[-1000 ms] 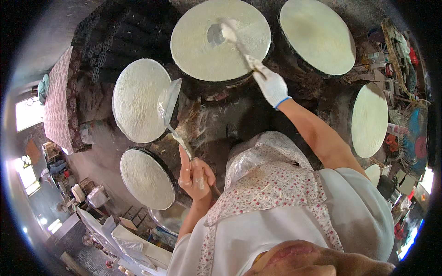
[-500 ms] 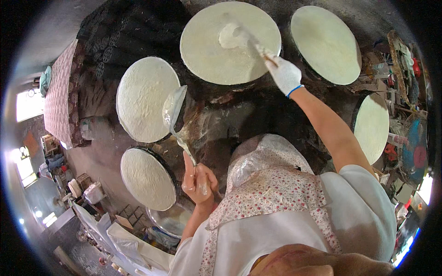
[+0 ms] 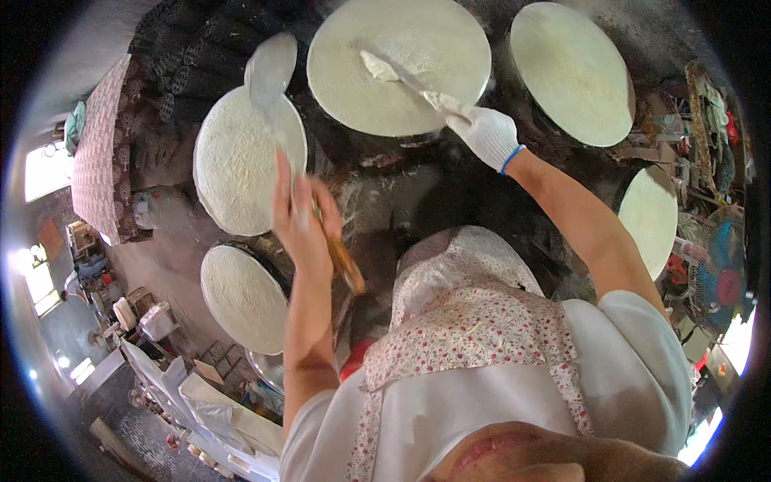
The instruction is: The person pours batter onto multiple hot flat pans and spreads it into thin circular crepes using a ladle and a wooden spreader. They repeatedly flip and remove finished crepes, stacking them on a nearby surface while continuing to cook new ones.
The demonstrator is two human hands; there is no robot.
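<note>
Gripping a ladle (image 3: 271, 66) left of the central batter-coated griddle (image 3: 369, 104) with left hand (image 3: 305, 221), a spatula (image 3: 407, 78) over it with right hand (image 3: 488, 135).

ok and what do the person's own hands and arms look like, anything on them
The right hand wears a white glove with a blue edge at the wrist; the left hand is ungloved. Both forearms are bare below white sleeves.
</note>
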